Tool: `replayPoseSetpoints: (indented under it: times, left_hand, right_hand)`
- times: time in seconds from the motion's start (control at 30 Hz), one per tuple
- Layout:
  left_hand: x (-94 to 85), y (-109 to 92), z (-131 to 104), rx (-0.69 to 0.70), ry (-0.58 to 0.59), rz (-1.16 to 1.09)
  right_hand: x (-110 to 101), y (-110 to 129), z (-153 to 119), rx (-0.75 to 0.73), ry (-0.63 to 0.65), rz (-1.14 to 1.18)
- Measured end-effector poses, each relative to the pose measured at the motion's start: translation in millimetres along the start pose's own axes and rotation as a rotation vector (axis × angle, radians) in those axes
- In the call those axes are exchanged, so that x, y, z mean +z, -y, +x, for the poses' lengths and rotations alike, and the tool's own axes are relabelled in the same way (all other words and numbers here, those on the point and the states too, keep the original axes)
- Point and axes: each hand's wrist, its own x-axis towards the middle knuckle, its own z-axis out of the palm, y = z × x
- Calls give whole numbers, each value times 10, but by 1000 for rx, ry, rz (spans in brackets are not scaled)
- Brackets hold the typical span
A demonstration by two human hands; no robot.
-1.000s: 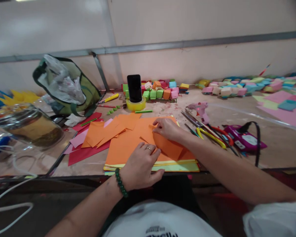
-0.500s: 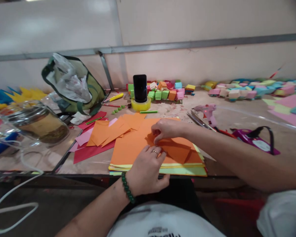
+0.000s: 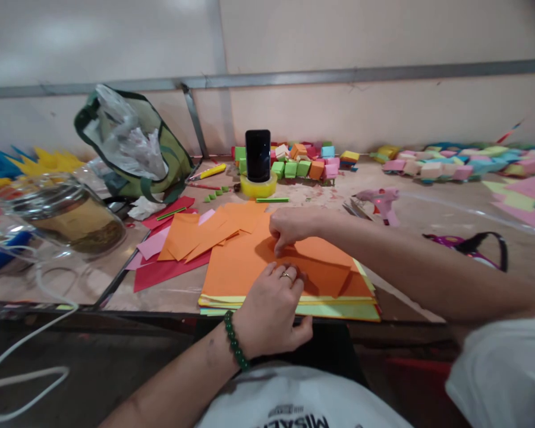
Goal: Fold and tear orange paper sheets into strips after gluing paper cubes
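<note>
My left hand (image 3: 274, 312) lies with fingers stretched over an orange paper piece (image 3: 325, 270), its thumb apart near the table edge. Above it my right hand (image 3: 294, 229) is curled into a loose fist, with one digit pointing down onto the orange paper. I see nothing gripped in it. That piece lies on a stack of coloured sheets (image 3: 232, 279), orange on top with yellow and green edges below. Smaller orange cut pieces (image 3: 196, 238) overlap the stack's left side, with red paper (image 3: 172, 276) under them.
A phone (image 3: 258, 156) stands in a yellow tape roll (image 3: 258, 187). Behind are small paper boxes (image 3: 303, 169) and a yellow cutter (image 3: 213, 171). At right lie a pink glue gun (image 3: 383, 204) and scissors (image 3: 356, 209). A glass jar (image 3: 80, 217) and green bag (image 3: 173, 151) stand left.
My right hand has shifted slightly up and left over the paper, its downward digit now straighter. My left hand stays on the orange piece. The view has moved a little.
</note>
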Motion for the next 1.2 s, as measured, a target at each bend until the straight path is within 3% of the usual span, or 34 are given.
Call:
replayPoseSetpoints:
  times: [0.2,0.37,0.53,0.77,0.97,1.2]
  left_hand:
    - [-16,-9,-4,-10,11,28]
    - [-17,-21,-10,-11,1,9]
    - [-14,-19,-16,-10,7,37]
    - [-28,-18,-38,9,10,54]
    - [-18,-57,-28,20,17,94]
    - [-49,24,1,-103,-9,63]
  right_hand:
    - [-151,98,121,34,120,87]
    - [-112,36,201,111,170,213]
    - [-29,-61,197,162,113,287]
    - [-1,-119,179,98,60,171]
    - [42,-165,254,115,62,217]
    - [117,-96,299,171,-52,155]
